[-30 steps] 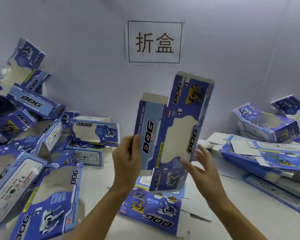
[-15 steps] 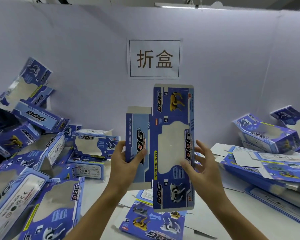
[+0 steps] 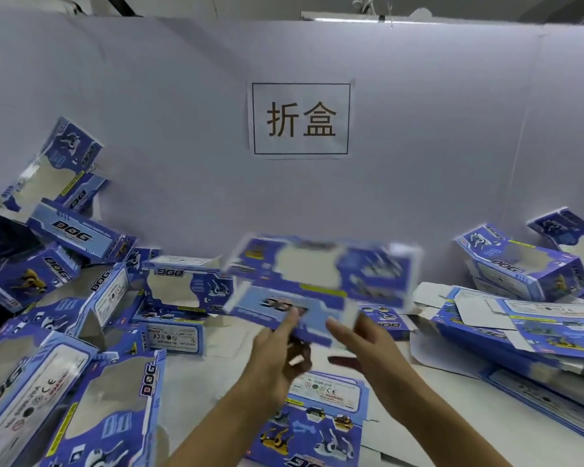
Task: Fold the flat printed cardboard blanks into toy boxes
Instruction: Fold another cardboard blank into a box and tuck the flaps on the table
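The blank (image 3: 321, 281) is held in the air above the table (image 3: 452, 406), lying lengthwise left to right, in front of the grey wall (image 3: 149, 112). Its lower panel sits against the fingertips of both hands: the left hand (image 3: 277, 355) has a finger on the front of that panel near the printed logo, and the right hand (image 3: 364, 342) meets the panel's right end just beside it. Both hands seem closed on the blank, but blur hides how the fingers curl behind it.

The blank is smeared by motion, so its print, edges and folds are hard to read; only blue card with a pale cut-out window in the upper panel is clear. The fingers below the card are blurred too.

Under the wrists another flat blank (image 3: 317, 423) lies on the table, partly covered by the arms and cut off at the bottom edge. It is glossy blue card printed with small toy dogs.

On the left sits a heap of folded boxes (image 3: 81, 298), rectangular with window openings, some cut off by the frame. On the right is a stack of flat blanks (image 3: 520, 328) with 2 folded boxes behind it. A white paper sign (image 3: 300, 119) with 2 dark characters hangs on the wall.
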